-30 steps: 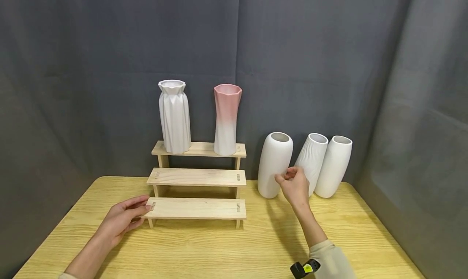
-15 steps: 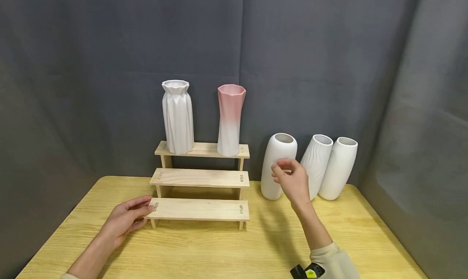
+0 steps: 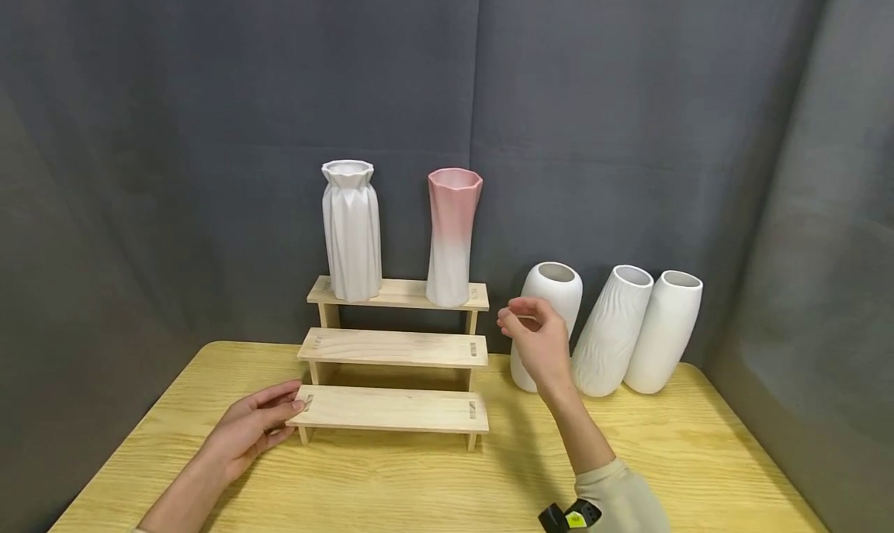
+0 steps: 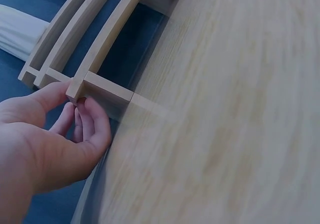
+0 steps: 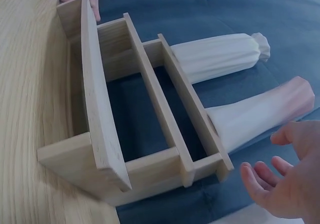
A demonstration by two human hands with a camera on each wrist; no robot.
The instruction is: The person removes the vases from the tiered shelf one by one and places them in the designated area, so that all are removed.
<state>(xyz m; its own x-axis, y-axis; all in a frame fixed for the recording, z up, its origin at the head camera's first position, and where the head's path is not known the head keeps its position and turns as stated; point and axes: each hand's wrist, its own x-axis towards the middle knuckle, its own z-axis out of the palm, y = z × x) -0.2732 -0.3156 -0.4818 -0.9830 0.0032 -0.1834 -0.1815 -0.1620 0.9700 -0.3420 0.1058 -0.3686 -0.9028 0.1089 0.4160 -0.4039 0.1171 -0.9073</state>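
Observation:
A three-tier wooden display stand (image 3: 387,410) stands on the table. My left hand (image 3: 254,428) grips the left end of its lowest shelf; the left wrist view shows thumb and fingers on either side of the board's corner. On the top shelf are a white pleated vase (image 3: 352,238) and a pink-and-white vase (image 3: 452,238). My right hand (image 3: 541,347) hovers right of the stand, overlapping a smooth white vase (image 3: 562,292) in the head view. With fingers loosely bent and thumb apart, the right hand (image 5: 290,174) holds nothing in the right wrist view.
A rippled white vase (image 3: 611,335) and a plain white vase (image 3: 665,335) stand close together on the right of the table (image 3: 391,486). Grey curtain (image 3: 244,168) hangs behind the table and along its sides.
My right hand has moved left and slightly up, away from the smooth white vase toward the stand. The head view has turned a little left. My left hand stays on the lowest shelf.

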